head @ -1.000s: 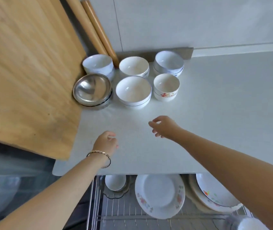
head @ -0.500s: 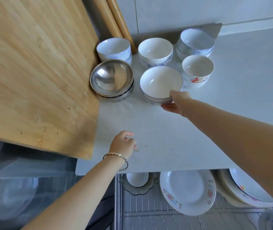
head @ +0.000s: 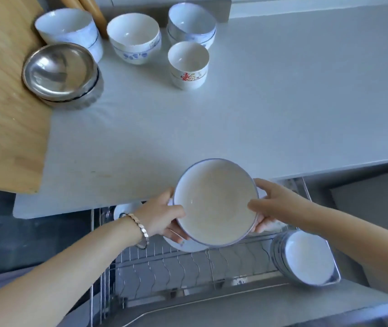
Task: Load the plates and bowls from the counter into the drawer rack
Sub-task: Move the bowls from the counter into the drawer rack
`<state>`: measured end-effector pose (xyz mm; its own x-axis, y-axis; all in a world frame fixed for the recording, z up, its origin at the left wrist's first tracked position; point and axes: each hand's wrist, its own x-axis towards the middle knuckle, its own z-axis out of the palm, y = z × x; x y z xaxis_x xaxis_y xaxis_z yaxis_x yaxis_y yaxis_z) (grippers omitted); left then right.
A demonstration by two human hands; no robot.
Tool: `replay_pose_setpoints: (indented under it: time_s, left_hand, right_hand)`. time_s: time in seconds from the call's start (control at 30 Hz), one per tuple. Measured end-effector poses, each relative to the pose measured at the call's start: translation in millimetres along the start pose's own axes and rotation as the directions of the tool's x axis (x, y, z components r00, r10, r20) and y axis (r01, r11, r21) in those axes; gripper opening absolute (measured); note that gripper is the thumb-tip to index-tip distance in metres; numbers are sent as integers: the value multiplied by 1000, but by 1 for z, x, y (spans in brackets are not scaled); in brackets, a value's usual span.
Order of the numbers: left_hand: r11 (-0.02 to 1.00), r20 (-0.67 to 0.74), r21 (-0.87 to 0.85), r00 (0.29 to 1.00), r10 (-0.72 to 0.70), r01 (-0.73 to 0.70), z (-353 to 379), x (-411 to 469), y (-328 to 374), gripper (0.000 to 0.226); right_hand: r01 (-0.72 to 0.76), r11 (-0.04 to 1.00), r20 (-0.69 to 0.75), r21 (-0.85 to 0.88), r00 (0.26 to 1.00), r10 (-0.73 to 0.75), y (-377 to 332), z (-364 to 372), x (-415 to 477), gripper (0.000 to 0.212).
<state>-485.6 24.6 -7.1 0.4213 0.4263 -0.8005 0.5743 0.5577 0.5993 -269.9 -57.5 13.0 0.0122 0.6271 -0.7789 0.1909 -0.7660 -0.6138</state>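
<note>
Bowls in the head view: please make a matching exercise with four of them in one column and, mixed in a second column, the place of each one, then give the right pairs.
Things:
1. blue-rimmed bowl
2. steel bowl
3. red-flower cup bowl
4. stack of white dishes

Places:
A. on the counter, touching the wooden board
B. held in both hands above the drawer rack
C. at the right end of the rack
D. free on the counter, in front of the back row

Pairs: 1-B, 2-A, 3-D, 4-C

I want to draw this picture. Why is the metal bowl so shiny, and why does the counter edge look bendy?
Head view: the metal bowl mirrors the room's light as pale streaks and throws a soft shadow to its right; the wide-angle lens bows and tilts the counter edge; the plates at the lower right look slightly blurred.
</note>
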Motion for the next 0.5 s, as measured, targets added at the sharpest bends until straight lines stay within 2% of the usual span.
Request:
replay_pose_setpoints:
  time_s: [0.07,0.17,0.37,0.4,0.5]
  left_hand:
    - [998,18,56,1000,1,-2,32,4,-17,44]
    - [996,19,82,999,-28,27,75,19,-46,48]
    - [973,-2,190,991,-134,132,139,82,-110,54]
    - [965,-4,201,985,-171,169,143,94,-120,55]
    - [940,-27,184,958,-286,286,150,128,-148,56]
  right_hand:
    - [-42,999,23,-23,999,43,28,-12,-14,42]
    - [-156,987,17,-32,987,157,77,-26,-17,44]
    - [-295,896,-99,-332,956,277,174,-11,38,16]
    - [-317,879,-115,-356,948,295,185,-6,49,18]
    - [-304,893,-122,-331,952,280,211,6,81,58]
